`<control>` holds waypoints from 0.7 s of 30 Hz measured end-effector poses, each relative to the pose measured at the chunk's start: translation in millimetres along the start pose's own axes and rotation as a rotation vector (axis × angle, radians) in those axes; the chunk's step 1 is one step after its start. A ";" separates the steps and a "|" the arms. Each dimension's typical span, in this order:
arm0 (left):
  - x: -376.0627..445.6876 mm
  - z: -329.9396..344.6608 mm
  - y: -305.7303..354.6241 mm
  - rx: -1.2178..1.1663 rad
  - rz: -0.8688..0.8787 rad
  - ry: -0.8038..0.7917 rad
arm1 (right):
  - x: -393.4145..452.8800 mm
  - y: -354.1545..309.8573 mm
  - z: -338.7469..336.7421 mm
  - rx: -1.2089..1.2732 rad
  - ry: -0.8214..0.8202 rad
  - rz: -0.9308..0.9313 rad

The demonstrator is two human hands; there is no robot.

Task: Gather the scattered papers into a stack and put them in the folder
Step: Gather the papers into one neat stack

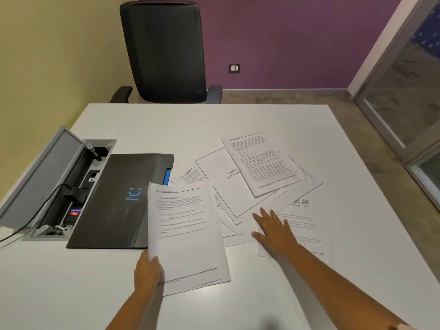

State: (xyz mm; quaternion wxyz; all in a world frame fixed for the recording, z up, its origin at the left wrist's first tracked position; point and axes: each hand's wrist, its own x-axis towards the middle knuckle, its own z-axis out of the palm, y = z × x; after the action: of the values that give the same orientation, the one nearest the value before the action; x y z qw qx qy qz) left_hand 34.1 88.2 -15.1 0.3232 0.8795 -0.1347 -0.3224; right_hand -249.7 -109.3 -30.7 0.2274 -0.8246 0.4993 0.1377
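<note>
The black folder (116,201) lies closed at the table's left, awaiting the pages. The left hand (146,272) pinches a gathered stack (187,234) by its near corner (thumb on top). The right hand (273,228), fingers spread flat, gripping nothing, presses scattered papers (250,170) to slide them closer.

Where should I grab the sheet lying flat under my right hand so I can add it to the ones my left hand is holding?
Probably by its near edge, coming from your side. The sheet lies flat on the table, so nothing offers a pinch from above; its far edge is tucked under other papers. With the right hand pressing flat, slide it toward you, then pinch the freed edge.
</note>
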 end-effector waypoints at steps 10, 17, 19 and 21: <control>-0.8 1.9 0.5 -0.009 0.035 0.000 | -46.7 42.6 26.9 -0.016 0.067 0.100; -2.3 3.8 14.3 0.030 0.084 0.017 | -32.4 25.1 -16.8 0.169 0.414 0.139; -0.8 3.2 20.2 0.016 0.133 -0.015 | -21.0 22.4 -25.5 0.087 0.375 0.175; 2.5 0.7 28.0 0.014 0.186 -0.031 | -9.1 20.2 -30.7 0.011 0.280 0.200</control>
State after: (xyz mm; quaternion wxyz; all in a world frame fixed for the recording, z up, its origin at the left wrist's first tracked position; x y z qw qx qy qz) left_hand 34.8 65.6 1.6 0.3434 0.8603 -0.2229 -0.3039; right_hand -271.9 -126.1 -5.0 0.1452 -0.7808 0.6063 0.0408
